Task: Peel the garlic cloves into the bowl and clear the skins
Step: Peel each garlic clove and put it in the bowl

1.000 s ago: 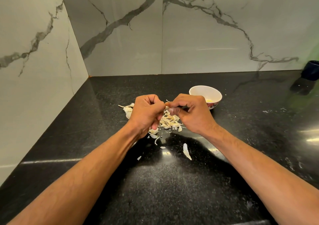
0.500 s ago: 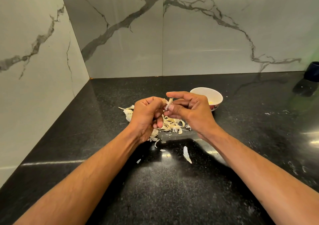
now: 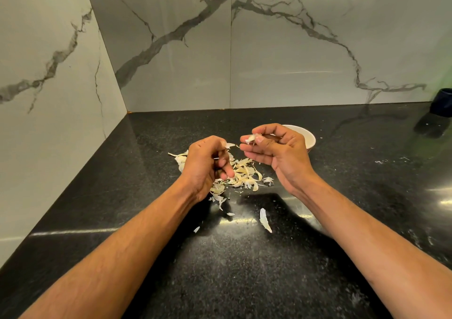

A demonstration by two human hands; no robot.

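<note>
My right hand (image 3: 281,152) pinches a small whitish garlic clove (image 3: 250,138) between thumb and forefinger, with the other fingers loosely spread. My left hand (image 3: 204,165) is curled, and a thin flake of garlic skin (image 3: 230,145) sticks out at its fingertips. A gap separates the two hands. Under and between them a pile of pale garlic skins (image 3: 244,175) lies on the black counter (image 3: 244,269). The white bowl (image 3: 310,139) stands just behind my right hand, which hides most of it.
Loose skin pieces (image 3: 265,220) lie nearer to me on the counter. Marble walls close the left side and the back, meeting in a corner (image 3: 127,110). A dark blue container (image 3: 441,103) stands at the far right by the back wall.
My hands were pressed together over the pile and have pulled apart. The right hand has lifted towards the bowl with the clove, and the left keeps a flake of skin.
</note>
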